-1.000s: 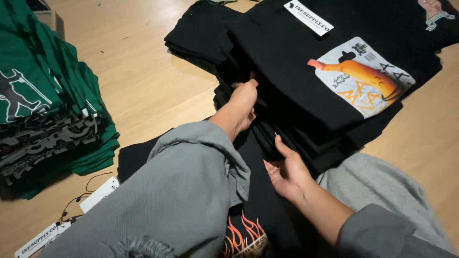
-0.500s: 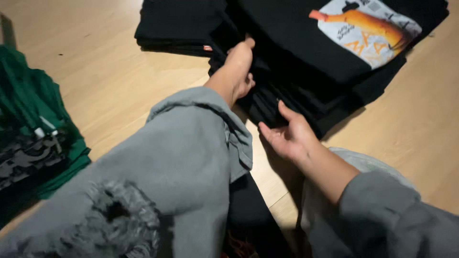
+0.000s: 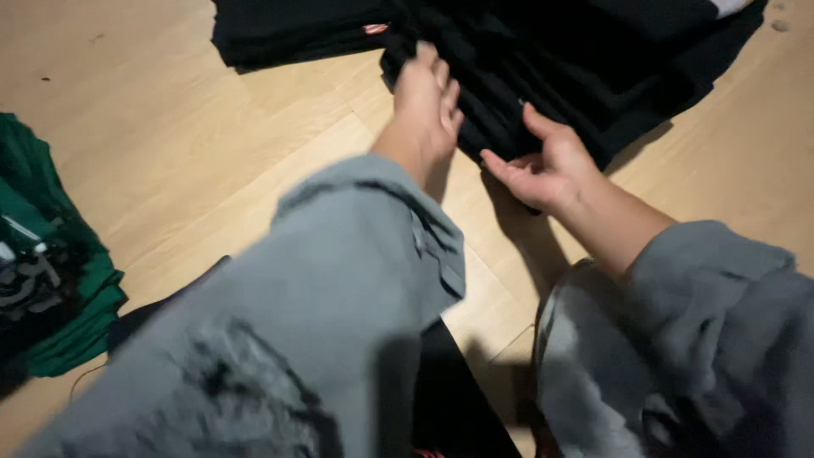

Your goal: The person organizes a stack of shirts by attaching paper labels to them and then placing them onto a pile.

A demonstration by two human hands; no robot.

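At the far left edge a folded stack of green shirts (image 3: pixel 51 288) sits on the pale wooden floor (image 3: pixel 195 153), well apart from the work. Next comes the person's grey left sleeve (image 3: pixel 322 305), which fills the foreground and ends at the left hand (image 3: pixel 428 97). That hand lies palm down, fingers together, pressed on the near left edge of the pile of black shirts (image 3: pixel 577 59) at the top of the view; its grip cannot be told, since the fingertips sink into dark cloth. A smaller black stack (image 3: pixel 288 34) with a small red tag lies just beside it to the left.

Further right, the right hand (image 3: pixel 543 165) sits palm up with fingers loosely curled at the pile's near edge; its grip is released, holding nothing, though its fingertips touch the cloth's lower fold. The right sleeve (image 3: pixel 704 339) closes the lower right corner.

To do this step well, the judgement is that the left hand should press flat to steady the layers while the right slides fully under the edge, so the folds keep together and nothing slips askew. Dark cloth hides the layer edges, so feel matters more than sight.
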